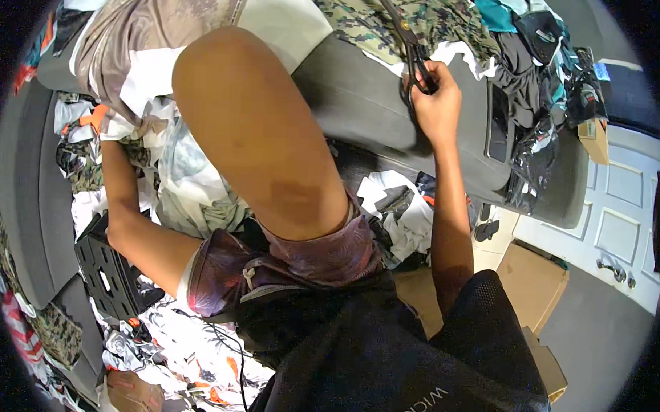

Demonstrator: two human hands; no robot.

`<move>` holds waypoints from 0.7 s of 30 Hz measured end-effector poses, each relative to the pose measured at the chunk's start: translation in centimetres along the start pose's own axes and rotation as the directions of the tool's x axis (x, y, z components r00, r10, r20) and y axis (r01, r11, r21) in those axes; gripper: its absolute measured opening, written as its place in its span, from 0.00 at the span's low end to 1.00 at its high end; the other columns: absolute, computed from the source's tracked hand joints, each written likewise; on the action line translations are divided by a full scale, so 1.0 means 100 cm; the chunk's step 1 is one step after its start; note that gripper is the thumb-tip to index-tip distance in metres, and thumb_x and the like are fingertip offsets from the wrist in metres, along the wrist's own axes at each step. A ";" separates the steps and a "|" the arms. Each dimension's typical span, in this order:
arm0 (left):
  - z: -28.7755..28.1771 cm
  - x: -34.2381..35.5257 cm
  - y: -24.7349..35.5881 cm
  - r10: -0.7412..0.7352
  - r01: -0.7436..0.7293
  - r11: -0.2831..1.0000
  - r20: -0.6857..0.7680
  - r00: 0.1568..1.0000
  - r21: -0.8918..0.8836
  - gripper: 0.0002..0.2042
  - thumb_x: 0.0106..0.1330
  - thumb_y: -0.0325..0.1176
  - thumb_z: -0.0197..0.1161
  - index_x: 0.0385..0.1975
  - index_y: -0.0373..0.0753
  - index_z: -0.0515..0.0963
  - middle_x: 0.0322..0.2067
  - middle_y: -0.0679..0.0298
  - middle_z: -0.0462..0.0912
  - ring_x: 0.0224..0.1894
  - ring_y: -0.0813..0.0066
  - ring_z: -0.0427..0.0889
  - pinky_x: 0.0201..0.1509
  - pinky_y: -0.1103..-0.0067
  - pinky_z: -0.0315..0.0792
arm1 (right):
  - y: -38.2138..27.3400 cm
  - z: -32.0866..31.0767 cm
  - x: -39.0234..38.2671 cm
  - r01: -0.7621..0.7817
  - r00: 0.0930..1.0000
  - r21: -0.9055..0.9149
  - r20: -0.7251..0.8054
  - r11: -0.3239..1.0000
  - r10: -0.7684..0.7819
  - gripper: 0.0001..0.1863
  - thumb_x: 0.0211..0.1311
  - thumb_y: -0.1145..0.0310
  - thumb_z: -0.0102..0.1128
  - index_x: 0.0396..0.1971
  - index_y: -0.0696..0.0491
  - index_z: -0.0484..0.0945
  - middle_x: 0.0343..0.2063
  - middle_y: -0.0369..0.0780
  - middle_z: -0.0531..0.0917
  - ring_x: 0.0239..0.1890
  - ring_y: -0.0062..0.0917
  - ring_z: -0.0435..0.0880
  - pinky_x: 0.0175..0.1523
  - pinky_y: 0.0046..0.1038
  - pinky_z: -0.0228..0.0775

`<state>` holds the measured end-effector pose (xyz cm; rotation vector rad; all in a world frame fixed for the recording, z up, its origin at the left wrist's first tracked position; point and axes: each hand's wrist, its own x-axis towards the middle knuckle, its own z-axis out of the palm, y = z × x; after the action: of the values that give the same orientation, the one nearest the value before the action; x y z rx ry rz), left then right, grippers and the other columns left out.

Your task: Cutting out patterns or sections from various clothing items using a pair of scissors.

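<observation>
My right hand (pixel 437 101) is closed around the handles of a pair of black scissors (pixel 408 42), with fingers at the loops. The blades point away from me and run past the top edge of the view, so their tips are cut off. Beneath them lies green and brown camouflage fabric (pixel 351 21) with white edges, spread over a grey sofa seat (pixel 363 98). Tan patterned fabric (pixel 162 22) with white parts drapes over the seat at the upper left, beside my raised bare knee (pixel 233 64). My left hand does not show.
A phone (pixel 498 121) lies on the seat right of my wrist. Dark and teal garments (pixel 524 60) pile up beyond it. Below are a black crate (pixel 110 271), heaped white and orange fabric (pixel 194 346), and cardboard boxes (pixel 534 286) near a white door (pixel 613 209).
</observation>
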<state>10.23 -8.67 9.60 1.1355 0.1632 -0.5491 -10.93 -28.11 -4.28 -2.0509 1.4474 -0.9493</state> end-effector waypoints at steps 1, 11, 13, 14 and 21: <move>0.006 0.003 0.000 0.025 -0.016 0.990 -0.062 0.998 0.142 0.21 0.69 0.39 0.49 0.51 0.27 0.75 0.43 0.54 0.83 0.39 0.74 0.83 0.41 0.80 0.78 | -0.002 0.002 0.000 0.001 1.000 0.004 0.000 1.000 -0.001 0.12 0.42 0.79 0.59 0.32 0.56 0.75 0.21 0.36 0.79 0.22 0.25 0.74 0.31 0.26 0.68; -0.012 0.010 0.015 0.081 -0.142 0.969 0.280 0.957 0.203 0.21 0.67 0.40 0.52 0.49 0.27 0.74 0.42 0.56 0.82 0.40 0.74 0.81 0.43 0.81 0.75 | 0.011 -0.019 -0.014 -0.014 0.997 0.106 0.070 0.994 0.006 0.11 0.50 0.81 0.60 0.37 0.61 0.78 0.29 0.37 0.82 0.29 0.18 0.76 0.39 0.17 0.67; 0.008 0.030 -0.007 -0.001 -0.429 0.701 0.602 0.798 0.570 0.16 0.65 0.39 0.55 0.44 0.32 0.74 0.41 0.55 0.79 0.39 0.72 0.79 0.41 0.78 0.72 | 0.020 -0.043 -0.029 -0.110 0.993 0.034 0.042 0.993 0.108 0.11 0.51 0.80 0.61 0.37 0.60 0.77 0.29 0.37 0.82 0.30 0.18 0.76 0.39 0.17 0.67; 0.008 0.032 0.003 -0.052 -0.583 0.458 0.675 0.736 0.671 0.14 0.64 0.39 0.56 0.42 0.34 0.74 0.41 0.55 0.78 0.38 0.70 0.78 0.41 0.76 0.71 | 0.011 -0.037 -0.032 -0.093 0.995 0.058 0.050 0.994 0.090 0.11 0.51 0.81 0.61 0.37 0.60 0.77 0.30 0.37 0.82 0.30 0.19 0.77 0.40 0.17 0.67; 0.035 0.099 -0.122 0.249 -0.666 -0.598 0.894 0.373 0.445 0.09 0.54 0.33 0.65 0.32 0.39 0.75 0.30 0.62 0.73 0.33 0.68 0.75 0.36 0.75 0.68 | -0.013 -0.036 -0.052 -0.133 0.991 0.422 0.050 0.897 0.123 0.12 0.50 0.83 0.63 0.36 0.57 0.76 0.28 0.36 0.81 0.29 0.19 0.78 0.39 0.18 0.69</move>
<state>12.13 -18.82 -2.72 2.3506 -1.6274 0.5698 -13.93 -22.68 -2.39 -1.6221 1.2155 -1.0732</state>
